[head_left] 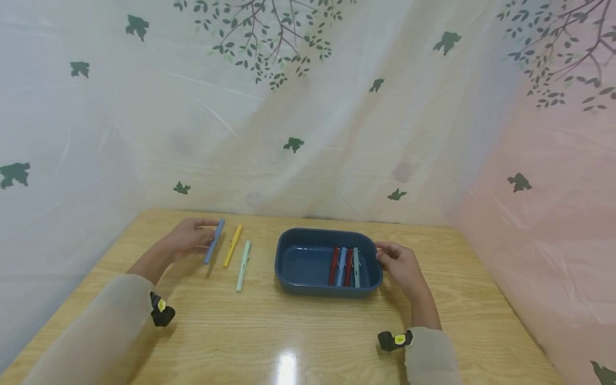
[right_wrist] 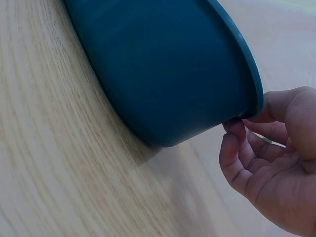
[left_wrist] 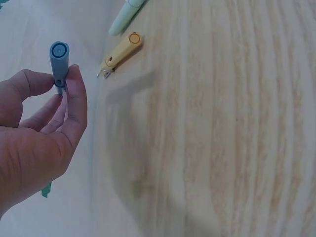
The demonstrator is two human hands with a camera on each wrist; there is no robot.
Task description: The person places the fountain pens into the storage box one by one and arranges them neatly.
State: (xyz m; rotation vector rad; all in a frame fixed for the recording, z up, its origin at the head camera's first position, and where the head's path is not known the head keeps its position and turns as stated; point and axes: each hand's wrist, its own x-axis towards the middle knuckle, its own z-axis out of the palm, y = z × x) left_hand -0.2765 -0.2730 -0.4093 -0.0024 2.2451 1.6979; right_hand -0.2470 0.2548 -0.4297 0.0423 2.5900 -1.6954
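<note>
My left hand (head_left: 189, 238) pinches a blue pen (head_left: 214, 241) between thumb and fingers, a little above the table. In the left wrist view the pen's round end (left_wrist: 59, 51) faces the camera. Just right of it, a yellow pen (head_left: 233, 246) and a mint green pen (head_left: 243, 266) lie on the wood, side by side and slightly slanted. A dark blue bin (head_left: 299, 289) stands right of centre; two red pens, a blue pen (head_left: 341, 267) and a pale green pen (head_left: 356, 267) lie in its right half. My right hand (head_left: 398, 263) grips the bin's right rim (right_wrist: 256, 94) with thumb and fingers.
The light wooden table (head_left: 231, 337) ends at the back against a pale hanging sheet (head_left: 231, 160) printed with leaves and branches. Another part of the sheet, pinkish, hangs along the right side. Black cameras (head_left: 162, 312) are strapped at both wrists.
</note>
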